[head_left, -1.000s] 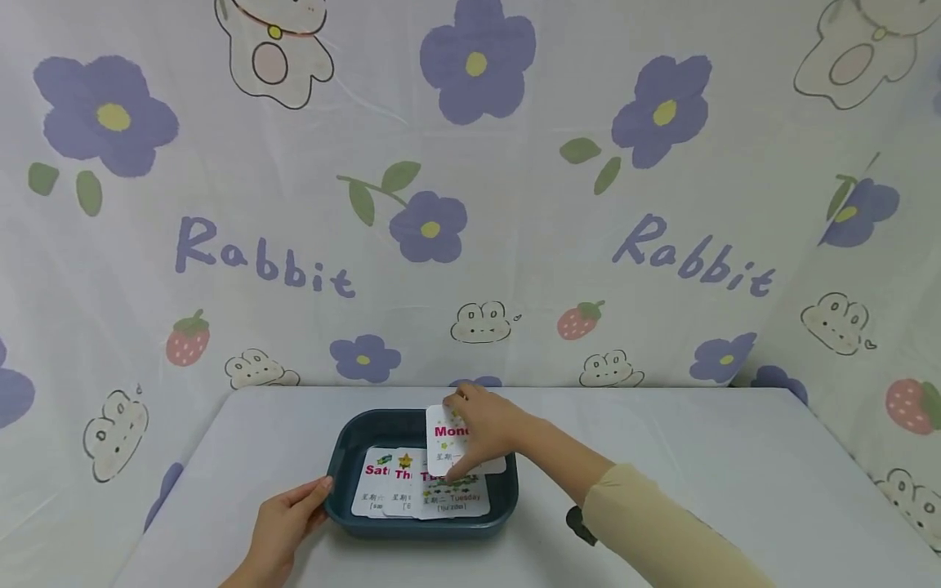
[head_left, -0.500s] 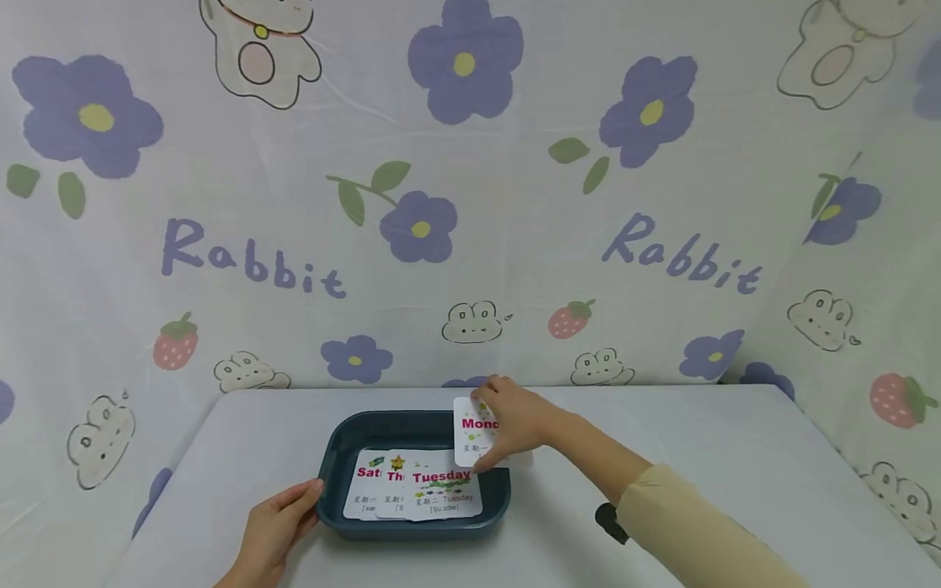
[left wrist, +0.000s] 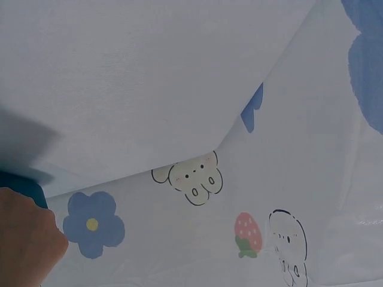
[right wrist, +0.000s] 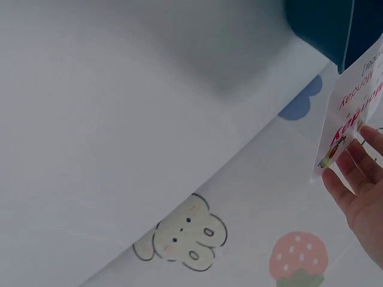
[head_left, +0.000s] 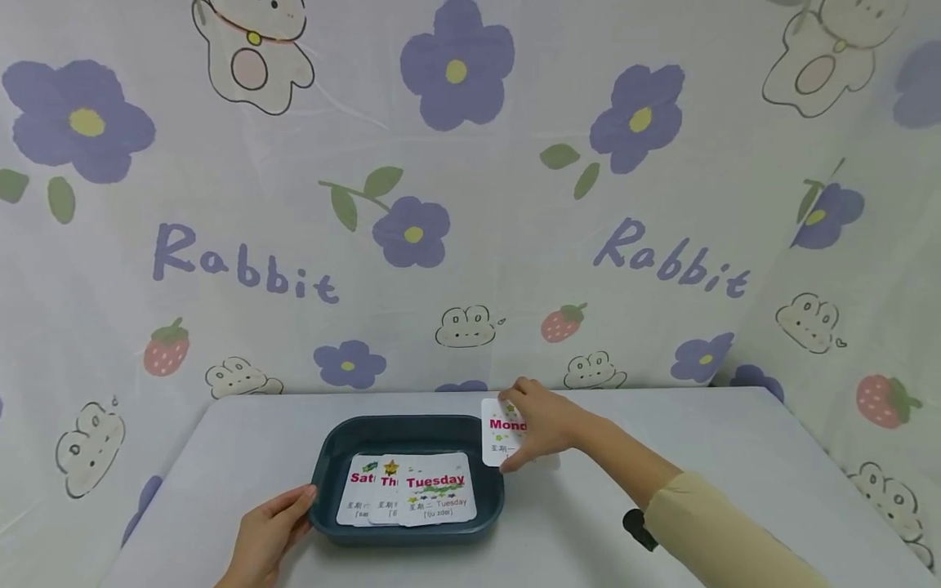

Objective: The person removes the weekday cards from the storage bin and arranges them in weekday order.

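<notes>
My right hand [head_left: 550, 423] holds a white word card [head_left: 494, 441] reading "Mond…" just above the tray's right rim, its thumb and fingers covering part of it. The right wrist view shows "Monday" printed on this card [right wrist: 354, 104], fingers along its edge. At the left end of a dark blue-green plastic tray [head_left: 408, 536], my left hand [head_left: 269, 529] grips the rim with the thumb on top. Inside lie overlapping cards: a Tuesday card [head_left: 439, 498] on top, a "Th…" card [head_left: 386, 498] partly covered, and a "Sat…" card [head_left: 354, 494] at the left.
The tray stands on a white table [head_left: 662, 441]. Behind it hangs a white cloth [head_left: 500, 204] printed with purple flowers, strawberries and rabbits. A small black object [head_left: 639, 529] sits by the right sleeve [head_left: 724, 531].
My right hand has carried the Monday card to the right, from over the other cards to the tray's right rim, uncovering the Tuesday card. The left hand stays at the tray.
</notes>
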Demonstrator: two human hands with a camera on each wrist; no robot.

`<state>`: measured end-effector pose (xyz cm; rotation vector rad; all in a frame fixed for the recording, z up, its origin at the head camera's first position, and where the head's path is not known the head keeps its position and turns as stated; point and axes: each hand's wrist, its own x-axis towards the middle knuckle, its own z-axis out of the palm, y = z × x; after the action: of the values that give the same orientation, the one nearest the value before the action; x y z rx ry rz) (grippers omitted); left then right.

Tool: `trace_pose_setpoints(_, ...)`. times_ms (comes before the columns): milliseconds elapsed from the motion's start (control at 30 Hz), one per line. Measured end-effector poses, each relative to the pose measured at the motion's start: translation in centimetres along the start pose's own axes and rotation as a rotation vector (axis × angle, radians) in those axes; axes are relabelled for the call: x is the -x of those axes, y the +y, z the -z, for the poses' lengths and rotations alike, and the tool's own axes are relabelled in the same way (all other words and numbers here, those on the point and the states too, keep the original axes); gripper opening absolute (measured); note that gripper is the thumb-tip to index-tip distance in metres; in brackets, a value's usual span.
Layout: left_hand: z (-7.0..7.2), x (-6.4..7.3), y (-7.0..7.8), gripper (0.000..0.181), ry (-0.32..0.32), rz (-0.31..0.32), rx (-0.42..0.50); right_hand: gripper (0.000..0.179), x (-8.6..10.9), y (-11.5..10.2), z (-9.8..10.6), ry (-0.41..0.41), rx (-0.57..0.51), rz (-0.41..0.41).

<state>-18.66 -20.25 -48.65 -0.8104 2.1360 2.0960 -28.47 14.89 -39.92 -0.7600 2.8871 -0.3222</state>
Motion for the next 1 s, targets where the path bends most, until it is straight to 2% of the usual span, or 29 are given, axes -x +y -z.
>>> trace_pose_setpoints(600, 0.3, -0.3, -0.1, 0.061, 0.019, 0.019, -0.012, 0.091, 1.6, 4.6, -0.7, -0.004, -0.04, -0.066)
trace_pose_setpoints(800, 0.2, -0.3, 0.1, 0.062, 0.001, 0.024, -0.024, 0.091, 1.5, 5.5, -1.5, -0.024, -0.057, -0.109)
trace_pose_setpoints(1000, 0.1, -0.3, 0.3, 0.059, 0.0, 0.023, -0.039, 0.091, 0.7, 5.6, -3.0, -0.058, -0.053, -0.094)
